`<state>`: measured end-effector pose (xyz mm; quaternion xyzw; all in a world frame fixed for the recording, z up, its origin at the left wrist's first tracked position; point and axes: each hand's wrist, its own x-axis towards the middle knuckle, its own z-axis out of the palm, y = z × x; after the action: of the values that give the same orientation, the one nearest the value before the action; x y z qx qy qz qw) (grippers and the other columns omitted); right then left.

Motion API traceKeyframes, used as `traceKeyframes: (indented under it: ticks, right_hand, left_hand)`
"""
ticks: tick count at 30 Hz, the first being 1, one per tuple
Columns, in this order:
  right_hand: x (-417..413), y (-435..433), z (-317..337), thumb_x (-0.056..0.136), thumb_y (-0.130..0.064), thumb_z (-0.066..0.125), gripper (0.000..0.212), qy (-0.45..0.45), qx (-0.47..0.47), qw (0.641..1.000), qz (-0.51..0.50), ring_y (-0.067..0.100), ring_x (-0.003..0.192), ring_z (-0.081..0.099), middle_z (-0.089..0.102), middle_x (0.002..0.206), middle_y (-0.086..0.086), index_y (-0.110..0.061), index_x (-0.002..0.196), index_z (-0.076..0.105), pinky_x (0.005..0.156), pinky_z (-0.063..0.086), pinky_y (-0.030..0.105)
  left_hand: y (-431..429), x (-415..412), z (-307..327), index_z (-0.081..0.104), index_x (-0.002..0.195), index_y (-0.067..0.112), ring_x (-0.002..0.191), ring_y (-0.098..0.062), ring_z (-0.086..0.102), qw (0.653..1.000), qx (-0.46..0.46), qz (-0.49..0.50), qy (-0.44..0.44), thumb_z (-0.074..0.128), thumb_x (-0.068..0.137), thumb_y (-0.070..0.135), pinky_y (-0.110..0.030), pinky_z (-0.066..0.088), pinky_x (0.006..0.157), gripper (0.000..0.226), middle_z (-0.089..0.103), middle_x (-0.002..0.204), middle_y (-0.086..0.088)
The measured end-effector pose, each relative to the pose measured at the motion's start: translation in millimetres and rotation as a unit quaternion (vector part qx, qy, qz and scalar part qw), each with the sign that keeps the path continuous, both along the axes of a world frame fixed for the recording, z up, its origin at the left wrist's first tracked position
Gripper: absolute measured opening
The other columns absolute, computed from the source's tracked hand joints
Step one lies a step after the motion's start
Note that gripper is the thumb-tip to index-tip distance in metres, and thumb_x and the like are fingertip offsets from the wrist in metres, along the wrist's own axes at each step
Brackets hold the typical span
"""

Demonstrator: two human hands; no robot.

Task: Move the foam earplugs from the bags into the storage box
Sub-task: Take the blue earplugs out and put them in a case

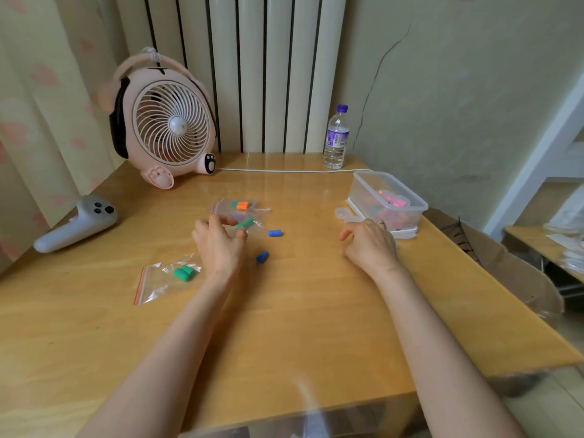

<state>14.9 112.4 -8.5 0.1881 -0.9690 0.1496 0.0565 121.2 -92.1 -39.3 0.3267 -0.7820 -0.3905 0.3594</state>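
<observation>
The big yellow-brown wooden worktop (284, 311) holds everything. At its far left stands a round pink fan with paw feet (172, 128).

On the right side sits the clear plastic storage box (363, 192). It is open, and pink and red foam earplugs already lie inside it.

The left hand (218, 245) reaches toward the middle of the worktop. Its fingers curve over the edge of a small clear zip bag (252, 220) with a green foam earplug (246, 222) in it. The grip looks close to the bag, but I cannot tell if it has pinched it yet.

The right hand (371, 243) rests near the box. Its fingers are loosely curled and nothing shows in its grip.

Two more bags wait. One clear bag with a red strip (151, 286) lies near and left, with two green earplugs inside. Another clear bag (221, 205) lies just beyond the middle one, with an orange earplug (242, 205) in it.

Two blue foam earplugs (275, 233) (262, 257) lie loose on the worktop between the hands.

I think the job is partly done. The step now looks like picking up the middle bag. Next, the bag must be opened and its earplug dropped in the box. The loose blue ones need to go in too.
</observation>
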Motion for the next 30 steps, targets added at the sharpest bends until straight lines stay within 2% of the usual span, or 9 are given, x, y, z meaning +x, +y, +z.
traceKeyframes:
  ticks: [2,5,10,15,18,21,24,26,30]
  right_hand:
    - [3,11,-5,0.085,-0.018,0.062,0.025,0.002,0.030,0.999,-0.010,0.029,0.122,0.039,0.052,0.121,0.006,-0.030,0.107,0.065,0.099,0.034,0.036]
    - [10,24,-12,0.086,-0.023,0.064,0.026,0.000,0.027,1.000,-0.013,0.029,0.122,0.039,0.049,0.123,0.007,-0.027,0.112,0.065,0.101,0.033,0.034]
    - [19,28,-15,0.092,-0.012,0.051,0.028,-0.015,-0.015,1.000,-0.001,0.032,0.120,0.040,0.047,0.125,0.012,-0.017,0.117,0.063,0.098,0.034,0.031]
    - [23,2,-2,0.082,-0.006,0.062,0.027,-0.073,-0.154,0.983,0.069,0.019,0.103,0.055,0.063,0.110,0.007,-0.016,0.106,0.068,0.090,0.039,0.024]
    - [32,-23,7,0.074,0.004,0.069,0.040,-0.195,-0.320,0.915,0.153,0.014,0.086,0.053,0.057,0.096,0.001,-0.018,0.107,0.064,0.072,0.045,0.015]
    - [35,-47,9,0.067,0.009,0.074,0.059,-0.222,-0.359,0.884,0.199,0.015,0.084,0.056,0.055,0.094,0.000,-0.016,0.118,0.057,0.077,0.050,0.024]
    - [33,-61,7,0.064,0.010,0.077,0.063,-0.216,-0.368,0.883,0.196,0.007,0.075,0.054,0.052,0.086,-0.004,-0.014,0.119,0.057,0.071,0.049,0.019]
    - [31,-66,5,0.063,0.010,0.077,0.058,-0.210,-0.368,0.885,0.192,0.008,0.073,0.054,0.053,0.082,-0.004,-0.014,0.114,0.059,0.072,0.050,0.022]
    - [27,-73,0,0.065,0.011,0.076,0.046,-0.224,-0.384,0.868,0.220,0.018,0.079,0.058,0.057,0.082,0.002,-0.015,0.102,0.063,0.078,0.057,0.041]
  left_hand:
    - [6,-1,3,0.060,0.096,0.009,0.103,-0.025,0.053,0.998,-0.003,-0.058,0.015,0.062,0.085,0.013,-0.032,0.041,0.086,0.012,0.050,0.114,-0.014]
    - [17,-2,3,0.059,0.083,0.014,0.080,-0.015,0.058,0.989,-0.043,-0.144,0.011,0.061,0.085,0.008,-0.018,0.037,0.068,0.006,0.052,0.104,-0.006]
    - [21,1,-8,0.057,0.084,0.016,0.077,-0.013,0.055,0.970,-0.101,-0.216,-0.036,0.059,0.086,0.007,-0.019,0.037,0.070,0.009,0.049,0.101,-0.002]
    - [20,2,-8,0.058,0.088,0.015,0.076,-0.012,0.055,0.970,-0.102,-0.220,-0.016,0.059,0.081,-0.003,-0.018,0.041,0.068,0.019,0.058,0.102,-0.004]
    - [24,2,-4,0.057,0.102,0.012,0.077,-0.006,0.057,0.960,-0.032,-0.275,0.034,0.067,0.079,-0.004,-0.007,0.043,0.067,0.030,0.063,0.101,-0.003]
    - [26,2,-2,0.052,0.120,0.010,0.085,-0.004,0.060,0.942,0.008,-0.332,0.052,0.073,0.074,-0.001,-0.011,0.048,0.073,0.052,0.059,0.107,0.002]
    - [21,1,-5,0.055,0.117,0.006,0.087,-0.011,0.062,0.947,-0.023,-0.317,0.051,0.075,0.072,0.000,-0.021,0.053,0.079,0.050,0.060,0.114,-0.006]
    - [18,1,-5,0.056,0.113,0.002,0.084,-0.012,0.062,0.954,-0.056,-0.292,0.050,0.076,0.072,0.002,-0.015,0.051,0.074,0.046,0.059,0.114,-0.006]
    - [16,2,-2,0.055,0.101,0.002,0.070,-0.009,0.056,0.965,-0.091,-0.241,0.050,0.076,0.073,0.006,-0.007,0.043,0.060,0.035,0.059,0.097,-0.001]
